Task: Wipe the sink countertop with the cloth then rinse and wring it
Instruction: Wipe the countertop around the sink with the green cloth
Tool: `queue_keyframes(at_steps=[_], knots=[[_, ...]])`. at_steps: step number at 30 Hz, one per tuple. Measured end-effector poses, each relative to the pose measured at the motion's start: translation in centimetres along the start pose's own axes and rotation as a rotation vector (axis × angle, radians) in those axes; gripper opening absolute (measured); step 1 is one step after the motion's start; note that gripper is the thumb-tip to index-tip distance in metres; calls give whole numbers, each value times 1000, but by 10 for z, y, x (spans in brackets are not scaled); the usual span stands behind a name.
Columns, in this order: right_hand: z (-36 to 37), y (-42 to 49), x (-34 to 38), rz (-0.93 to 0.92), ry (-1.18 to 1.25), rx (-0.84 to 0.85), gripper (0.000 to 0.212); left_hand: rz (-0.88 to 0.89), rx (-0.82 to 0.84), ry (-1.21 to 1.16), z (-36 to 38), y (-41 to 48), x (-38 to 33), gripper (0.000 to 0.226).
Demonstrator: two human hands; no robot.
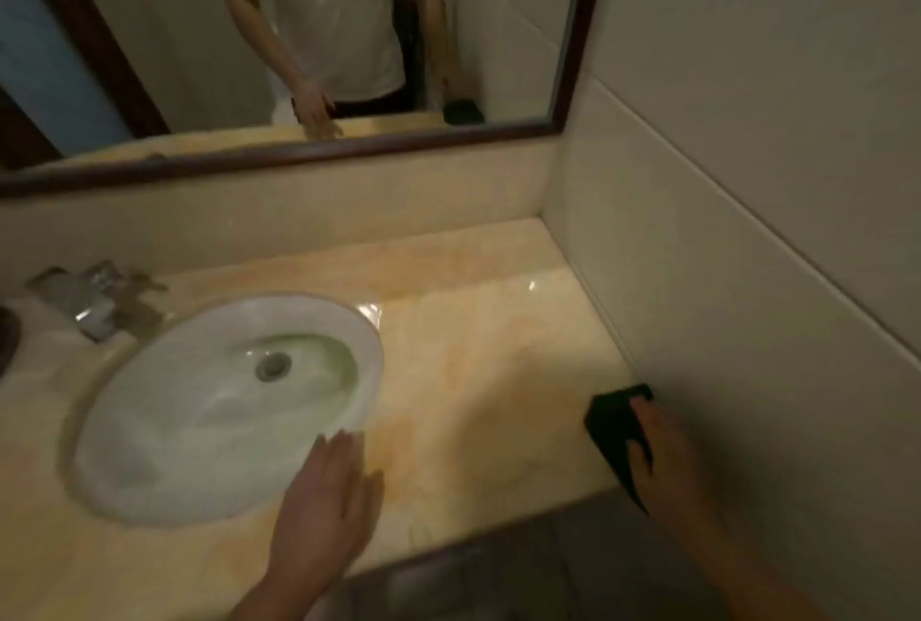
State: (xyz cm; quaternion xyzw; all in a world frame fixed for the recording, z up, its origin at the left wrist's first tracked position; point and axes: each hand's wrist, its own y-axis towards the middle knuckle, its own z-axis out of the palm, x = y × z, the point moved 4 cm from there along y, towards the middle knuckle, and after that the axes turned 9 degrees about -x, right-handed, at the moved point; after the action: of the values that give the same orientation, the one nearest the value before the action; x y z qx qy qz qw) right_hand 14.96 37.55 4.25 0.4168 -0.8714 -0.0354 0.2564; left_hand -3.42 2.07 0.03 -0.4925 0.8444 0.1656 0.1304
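Note:
The beige marble countertop (468, 371) runs from the oval white sink (209, 426) to the right-hand wall. A dark green cloth (614, 421) lies flat at the counter's front right corner, touching the wall. My right hand (658, 456) presses down on the cloth, fingers spread over it. My left hand (326, 506) rests palm down on the counter's front edge, fingers apart, its fingertips reaching the sink's rim. It holds nothing.
A chrome faucet (94, 301) stands at the back left of the sink. A dark-framed mirror (309, 157) hangs above the backsplash and reflects a person in a white shirt. The tiled wall (747, 222) bounds the counter on the right. A dark object (7, 341) shows at the far left edge.

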Motion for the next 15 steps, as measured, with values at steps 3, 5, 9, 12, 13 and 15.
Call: queue_keyframes(at_steps=[3, 5, 9, 12, 13, 15], knots=[[43, 14, -27, -50, -157, 236, 56, 55, 129, 118, 37, 21, -18, 74], [58, 16, -35, -51, -208, 353, 64, 70, 179, 195, 54, 20, -18, 73], [83, 42, -33, -130, -288, 303, 67, 106, 167, 294, 67, 12, -14, 71], [108, 77, -9, -77, -282, 257, 63, 100, 175, 300, 69, 11, -15, 70], [120, 91, 3, -71, -271, 265, 61, 89, 181, 303, 69, 12, -15, 71], [146, 115, 37, -107, -236, 274, 60, 82, 182, 295, 69, 14, -15, 70]])
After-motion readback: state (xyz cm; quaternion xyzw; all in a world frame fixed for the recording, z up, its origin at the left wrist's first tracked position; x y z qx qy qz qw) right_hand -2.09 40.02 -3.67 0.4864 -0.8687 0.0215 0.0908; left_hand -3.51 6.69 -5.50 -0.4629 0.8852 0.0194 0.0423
